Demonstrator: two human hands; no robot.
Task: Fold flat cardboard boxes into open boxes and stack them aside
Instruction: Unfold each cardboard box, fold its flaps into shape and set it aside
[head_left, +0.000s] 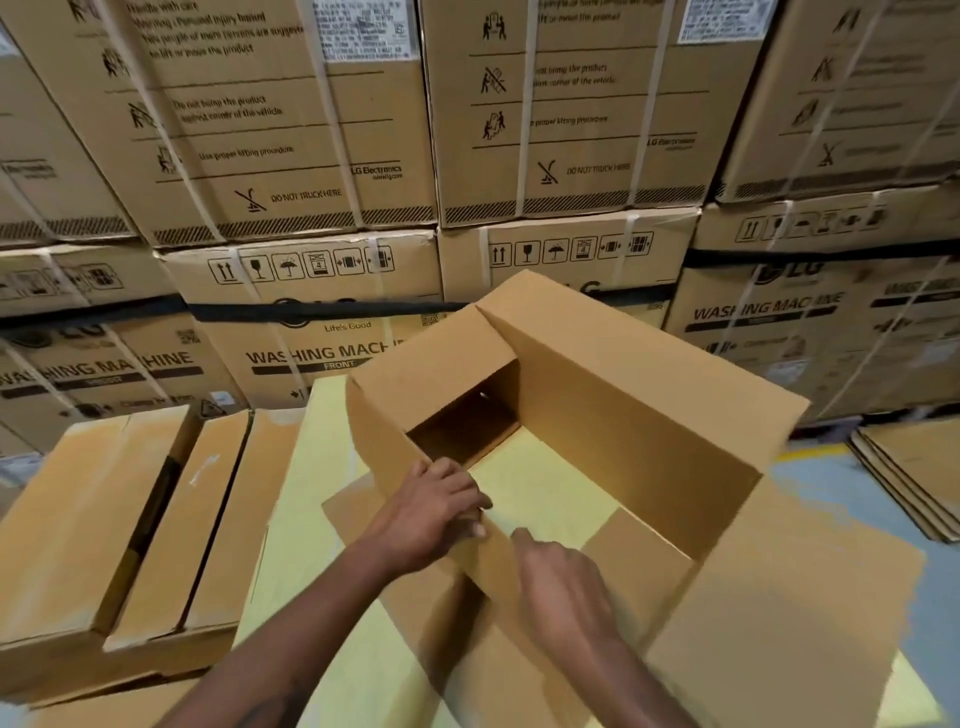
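Two hands are engaged w/ the half-opened cardboard box (597, 415) standing on the yellow sheet (311, 519): left hand (436, 512) curled over the near wall edge, right hand (563, 579) w/ fingers loosely extended, nothing held; if that edge is released, collapse back flat is likely.

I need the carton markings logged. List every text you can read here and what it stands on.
"WASHING MACHINE", "FRONT", "Life's Good": lower middle carton.
"WASHING MACHINE", "LG": lower right carton.
"DO NOT TRUCK HERE", "LG Electronics", "Use proper lifting procedure": upper left carton.
"DO NOT TRUCK HERE": upper middle carton.
White labels: too blurred to read.
Box in the hands: no print visible.
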